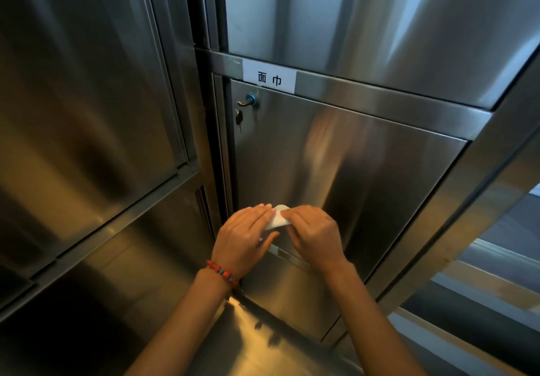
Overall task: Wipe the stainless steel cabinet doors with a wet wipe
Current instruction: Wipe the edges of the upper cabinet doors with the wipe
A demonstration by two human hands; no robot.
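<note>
Both hands meet low on the brushed stainless steel cabinet door [365, 171], well below its blue-ringed key lock [250, 100]. The left hand [244, 238], fingers nearly flat, and the right hand [314, 233], fingers curled, pinch a small folded white wet wipe [277, 220] between them, before the door's lower part.

wet wipe [277, 220] mostly hidden under both hands, upper door [380, 24] cut off
</note>
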